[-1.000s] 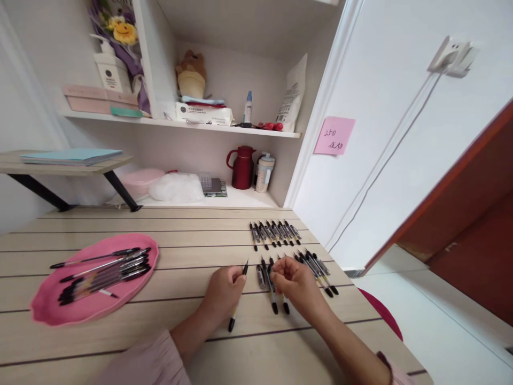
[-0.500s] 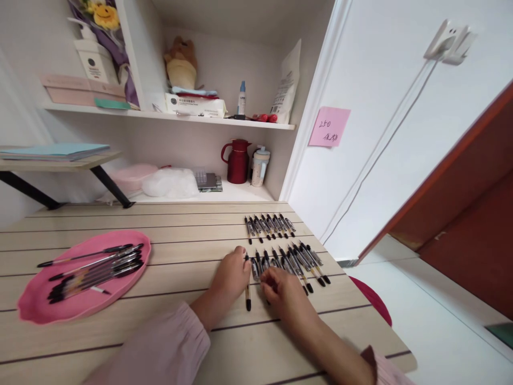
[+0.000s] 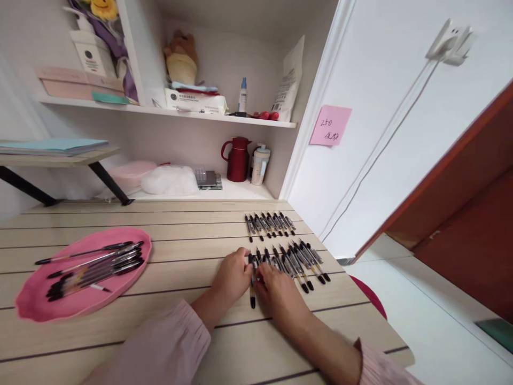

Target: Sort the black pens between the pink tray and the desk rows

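Observation:
Close to the left end of the nearer row of pens (image 3: 306,262), a gel pen (image 3: 252,295) with a black cap end lies on the table, pointing away from me. My left hand (image 3: 229,277) is closed at that pen's upper part, with thumb and fingertips against its left side. Just right of the pen, my right hand (image 3: 278,297) is closed, fingertips pressed together over the row's left pens. Whatever lies between those fingers is hidden. Several clear-barrelled pens spread rightward from the hand, side by side. A farther row of short pen parts or pens (image 3: 269,225) lies behind.
On the left, a pink tray (image 3: 30,307) holds a bundle of pens (image 3: 100,270). Behind the slatted table (image 3: 180,342) stand shelves with a red jug (image 3: 238,160) and a pale bottle (image 3: 260,164). A pink note (image 3: 331,126) is on the wall.
My right hand has moved slightly left and forward, closer to my left hand. The pen between them has shifted a little to the right.

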`<action>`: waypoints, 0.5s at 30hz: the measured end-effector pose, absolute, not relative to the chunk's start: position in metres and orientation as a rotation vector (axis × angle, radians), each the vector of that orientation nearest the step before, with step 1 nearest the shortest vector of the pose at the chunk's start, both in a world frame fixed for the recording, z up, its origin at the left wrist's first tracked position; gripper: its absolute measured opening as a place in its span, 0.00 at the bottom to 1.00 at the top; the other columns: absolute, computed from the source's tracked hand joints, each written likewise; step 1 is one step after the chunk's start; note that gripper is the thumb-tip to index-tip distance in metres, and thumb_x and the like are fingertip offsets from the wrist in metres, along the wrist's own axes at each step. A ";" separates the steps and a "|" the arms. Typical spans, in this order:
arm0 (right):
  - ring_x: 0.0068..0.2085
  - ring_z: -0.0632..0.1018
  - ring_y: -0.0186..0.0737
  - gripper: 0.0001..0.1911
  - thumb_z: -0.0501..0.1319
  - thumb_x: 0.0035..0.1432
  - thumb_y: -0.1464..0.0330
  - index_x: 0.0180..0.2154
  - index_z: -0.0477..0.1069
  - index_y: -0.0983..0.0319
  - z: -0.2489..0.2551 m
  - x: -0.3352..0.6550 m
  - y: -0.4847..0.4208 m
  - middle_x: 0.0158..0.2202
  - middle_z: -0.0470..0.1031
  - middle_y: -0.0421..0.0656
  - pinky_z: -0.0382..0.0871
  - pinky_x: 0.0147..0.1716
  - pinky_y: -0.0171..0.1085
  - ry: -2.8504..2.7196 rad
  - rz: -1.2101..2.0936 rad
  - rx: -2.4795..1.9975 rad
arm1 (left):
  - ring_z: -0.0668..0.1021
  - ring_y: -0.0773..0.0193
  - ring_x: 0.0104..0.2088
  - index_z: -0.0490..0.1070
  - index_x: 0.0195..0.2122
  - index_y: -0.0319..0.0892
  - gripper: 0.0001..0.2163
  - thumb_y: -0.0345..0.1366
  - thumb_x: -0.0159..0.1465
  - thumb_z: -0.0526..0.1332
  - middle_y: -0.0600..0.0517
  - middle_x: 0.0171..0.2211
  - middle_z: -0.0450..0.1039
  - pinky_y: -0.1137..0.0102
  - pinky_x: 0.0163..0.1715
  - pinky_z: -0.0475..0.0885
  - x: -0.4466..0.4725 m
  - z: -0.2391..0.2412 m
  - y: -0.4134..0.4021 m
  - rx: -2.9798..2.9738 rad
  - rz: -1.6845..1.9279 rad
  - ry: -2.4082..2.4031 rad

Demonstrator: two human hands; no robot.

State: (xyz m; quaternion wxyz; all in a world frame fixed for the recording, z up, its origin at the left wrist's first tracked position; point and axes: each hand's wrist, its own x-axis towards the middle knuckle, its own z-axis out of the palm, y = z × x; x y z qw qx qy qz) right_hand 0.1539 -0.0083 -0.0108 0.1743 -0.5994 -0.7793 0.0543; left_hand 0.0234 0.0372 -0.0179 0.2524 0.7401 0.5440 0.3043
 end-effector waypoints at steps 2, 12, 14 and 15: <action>0.30 0.72 0.35 0.04 0.51 0.56 0.74 0.31 0.62 0.62 -0.011 0.153 -0.007 0.29 0.72 0.42 0.54 0.27 0.32 -2.225 0.139 -1.714 | 0.70 0.68 0.20 0.67 0.40 0.40 0.12 0.27 0.54 0.55 0.57 0.18 0.66 0.73 0.25 0.60 0.023 -0.018 0.037 2.033 0.816 1.488; 0.30 0.72 0.36 0.04 0.51 0.56 0.74 0.31 0.63 0.63 -0.008 0.154 -0.007 0.30 0.71 0.44 0.54 0.27 0.33 -2.240 0.104 -1.731 | 0.70 0.68 0.20 0.67 0.39 0.40 0.13 0.25 0.53 0.54 0.56 0.18 0.67 0.74 0.24 0.61 0.022 -0.020 0.037 2.032 0.841 1.457; 0.30 0.72 0.36 0.05 0.51 0.56 0.74 0.30 0.64 0.62 -0.005 0.160 -0.007 0.30 0.71 0.43 0.55 0.27 0.33 -2.175 0.126 -1.714 | 0.70 0.68 0.20 0.67 0.40 0.40 0.13 0.26 0.53 0.54 0.57 0.18 0.66 0.74 0.24 0.61 0.022 -0.021 0.037 2.004 0.846 1.452; 0.30 0.71 0.36 0.05 0.51 0.56 0.74 0.30 0.64 0.62 -0.004 0.163 -0.007 0.29 0.71 0.43 0.55 0.27 0.33 -2.130 0.139 -1.703 | 0.70 0.68 0.20 0.67 0.40 0.41 0.13 0.26 0.54 0.54 0.57 0.18 0.66 0.74 0.24 0.61 0.023 -0.021 0.037 1.993 0.848 1.452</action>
